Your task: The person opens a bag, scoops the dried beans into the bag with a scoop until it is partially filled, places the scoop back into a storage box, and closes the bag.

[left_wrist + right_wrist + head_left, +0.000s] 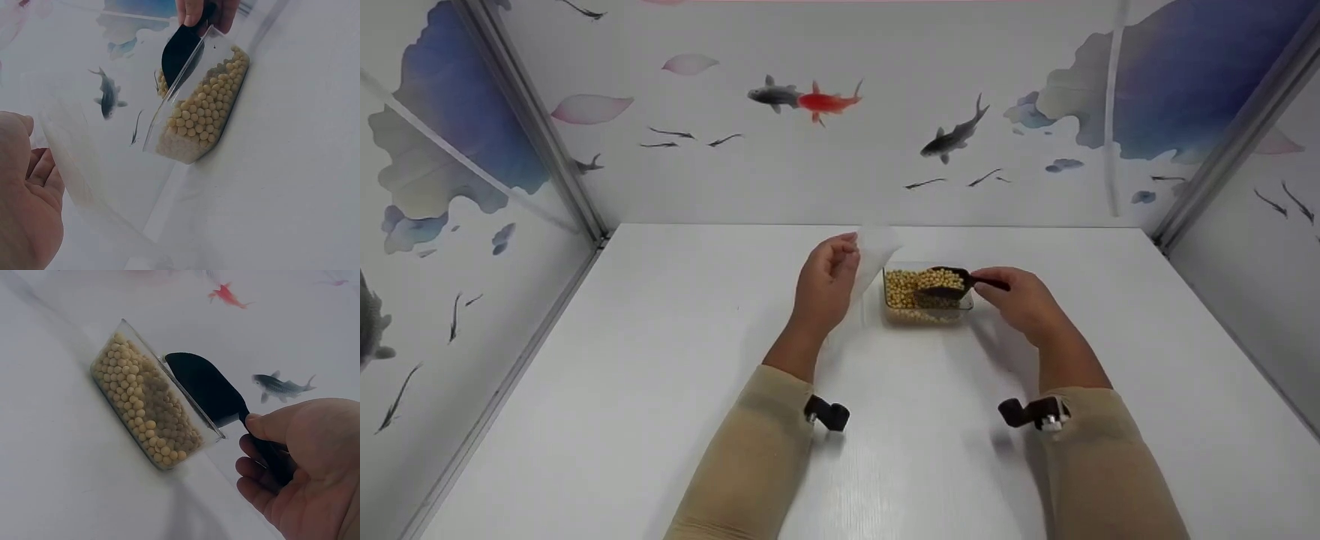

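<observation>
A clear container [928,315] of pale yellow beans [901,288] stands on the white table. The right hand [1024,304] grips the handle of a black scoop [960,283], whose bowl, holding beans, is over the container's rim. In the right wrist view the thumb and curled fingers close round the scoop's handle [271,458]. Left of the container, the left hand [829,281] holds a translucent plastic bag [872,259] up by its edge. The left wrist view shows the bag [84,180] hanging beside the left hand [28,197]; no beans show in it.
White panels [840,172] printed with fish and lotus leaves enclose the table [660,337] at the back and both sides. Metal posts stand at the back corners. Black camera mounts [826,414] are strapped at both sleeves.
</observation>
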Demonstrator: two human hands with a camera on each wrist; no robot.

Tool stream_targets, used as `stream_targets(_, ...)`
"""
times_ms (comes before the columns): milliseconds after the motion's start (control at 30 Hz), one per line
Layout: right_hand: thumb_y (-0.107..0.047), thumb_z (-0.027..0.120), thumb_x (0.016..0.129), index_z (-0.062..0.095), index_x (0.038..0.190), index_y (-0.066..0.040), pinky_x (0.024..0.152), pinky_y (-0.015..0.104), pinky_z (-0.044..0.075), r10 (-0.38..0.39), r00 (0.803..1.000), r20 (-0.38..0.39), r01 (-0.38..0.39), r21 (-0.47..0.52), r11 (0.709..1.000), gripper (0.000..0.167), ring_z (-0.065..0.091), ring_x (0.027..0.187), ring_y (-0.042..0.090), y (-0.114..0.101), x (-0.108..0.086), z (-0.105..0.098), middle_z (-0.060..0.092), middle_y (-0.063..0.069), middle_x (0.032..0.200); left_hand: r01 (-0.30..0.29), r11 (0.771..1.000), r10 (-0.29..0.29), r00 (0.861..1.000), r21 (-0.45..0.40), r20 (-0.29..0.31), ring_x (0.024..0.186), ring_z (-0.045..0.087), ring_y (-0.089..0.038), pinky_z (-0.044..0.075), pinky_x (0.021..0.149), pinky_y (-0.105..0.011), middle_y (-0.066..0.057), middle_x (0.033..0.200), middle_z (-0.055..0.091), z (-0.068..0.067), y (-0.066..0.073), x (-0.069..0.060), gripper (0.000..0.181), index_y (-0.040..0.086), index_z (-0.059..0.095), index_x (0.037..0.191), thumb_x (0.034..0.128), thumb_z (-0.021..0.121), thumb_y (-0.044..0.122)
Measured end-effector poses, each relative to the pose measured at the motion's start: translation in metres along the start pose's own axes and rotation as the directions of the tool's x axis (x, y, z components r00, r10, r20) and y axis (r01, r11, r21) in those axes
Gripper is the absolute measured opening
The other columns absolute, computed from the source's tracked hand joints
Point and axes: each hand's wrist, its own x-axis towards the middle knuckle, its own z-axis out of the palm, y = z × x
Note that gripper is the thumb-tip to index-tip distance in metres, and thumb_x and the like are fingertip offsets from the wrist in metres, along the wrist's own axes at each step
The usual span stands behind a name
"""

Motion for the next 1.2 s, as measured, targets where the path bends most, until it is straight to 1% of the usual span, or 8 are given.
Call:
stream_targets(333, -0.037, 0.059, 0.111, 0.056, 0.151, -0.013, 0.13, 0.054, 0.035, 0.007, 1.0, 0.005, -0.008, 0.089, 0.996, 0.047, 0.043, 0.154, 0.032, 0.001, 0.001, -0.002, 0.054, 0.012, 0.156, -0.057, 0.998, 0.057, 0.998, -0.022, 0.012, 0.147, 0.055, -0.018, 0.048, 0.123, -0.037, 0.001, 0.154, 0.058, -0.001, -0.004, 0.0, 0.022, 0.013, 0.061, 0.126, 0.1141, 0.052, 0.029)
stream_targets(433, -0.035, 0.058, 0.112, 0.055, 0.152, -0.01, 0.131, 0.053, 0.033, -0.004, 1.0, 0.015, 0.002, 0.146, 0.989, 0.048, 0.043, 0.153, 0.032, 0.0, 0.001, -0.003, 0.053, 0.013, 0.157, -0.055, 0.998, 0.055, 0.998, -0.014, 0.005, 0.146, 0.056, -0.017, 0.048, 0.123, -0.036, 0.002, 0.154, 0.059, -0.001, -0.006, 0.0, 0.021, 0.014, 0.062, 0.125, 0.1141, 0.052, 0.029)
stream_targets(533, -0.031, 0.057, 0.113, 0.054, 0.153, -0.007, 0.132, 0.049, 0.033, -0.012, 1.0, 0.021, 0.007, 0.223, 0.975, 0.047, 0.043, 0.153, 0.033, 0.0, 0.002, -0.003, 0.051, 0.014, 0.158, -0.045, 0.999, 0.045, 0.999, -0.012, 0.0, 0.145, 0.056, -0.015, 0.048, 0.122, -0.036, 0.003, 0.153, 0.059, -0.001, -0.006, 0.0, 0.021, 0.014, 0.062, 0.125, 0.114, 0.052, 0.029)
stream_targets(667, -0.029, 0.056, 0.113, 0.052, 0.154, -0.007, 0.132, 0.043, 0.035, -0.01, 1.0, 0.018, 0.004, 0.288, 0.958, 0.046, 0.043, 0.156, 0.033, -0.003, 0.002, -0.003, 0.05, 0.013, 0.161, -0.028, 1.0, 0.028, 1.0, -0.015, -0.004, 0.143, 0.057, -0.014, 0.049, 0.121, -0.035, 0.005, 0.152, 0.059, 0.0, -0.005, 0.0, 0.021, 0.015, 0.062, 0.126, 0.1139, 0.053, 0.029)
stream_targets(900, -0.032, 0.057, 0.112, 0.054, 0.153, -0.009, 0.132, 0.043, 0.036, -0.003, 1.0, -0.027, 0.011, 0.303, 0.953, 0.047, 0.046, 0.155, 0.03, -0.014, 0.0, -0.005, 0.051, 0.011, 0.162, -0.028, 0.999, 0.028, 1.0, -0.027, -0.009, 0.143, 0.057, -0.013, 0.049, 0.121, -0.035, 0.007, 0.152, 0.059, 0.0, -0.003, 0.0, 0.018, 0.016, 0.062, 0.125, 0.1139, 0.053, 0.028)
stream_targets(1033, -0.031, 0.058, 0.112, 0.055, 0.153, -0.009, 0.132, 0.044, 0.036, -0.005, 0.997, -0.071, 0.028, 0.321, 0.947, 0.047, 0.049, 0.151, 0.026, -0.028, -0.003, -0.006, 0.051, 0.011, 0.161, -0.034, 0.999, 0.033, 0.999, -0.033, -0.015, 0.144, 0.056, -0.013, 0.049, 0.122, -0.035, 0.008, 0.152, 0.059, 0.0, -0.002, 0.001, 0.018, 0.016, 0.062, 0.124, 0.1139, 0.053, 0.029)
stream_targets(1100, -0.029, 0.058, 0.112, 0.054, 0.154, -0.008, 0.132, 0.044, 0.035, -0.025, 0.996, -0.085, 0.051, 0.327, 0.943, 0.047, 0.05, 0.149, 0.025, -0.035, -0.003, -0.006, 0.051, 0.012, 0.16, -0.044, 0.999, 0.043, 0.999, -0.031, -0.011, 0.144, 0.057, -0.014, 0.049, 0.122, -0.035, 0.006, 0.152, 0.059, 0.0, -0.002, 0.0, 0.019, 0.015, 0.062, 0.125, 0.114, 0.053, 0.029)
stream_targets(1200, -0.029, 0.058, 0.112, 0.055, 0.153, -0.007, 0.132, 0.044, 0.036, -0.056, 0.994, -0.096, 0.082, 0.299, 0.951, 0.047, 0.051, 0.147, 0.024, -0.047, -0.004, -0.008, 0.052, 0.012, 0.158, -0.055, 0.998, 0.055, 0.998, -0.027, -0.009, 0.144, 0.057, -0.015, 0.049, 0.121, -0.035, 0.005, 0.153, 0.059, 0.0, -0.001, 0.0, 0.02, 0.014, 0.062, 0.126, 0.114, 0.052, 0.028)
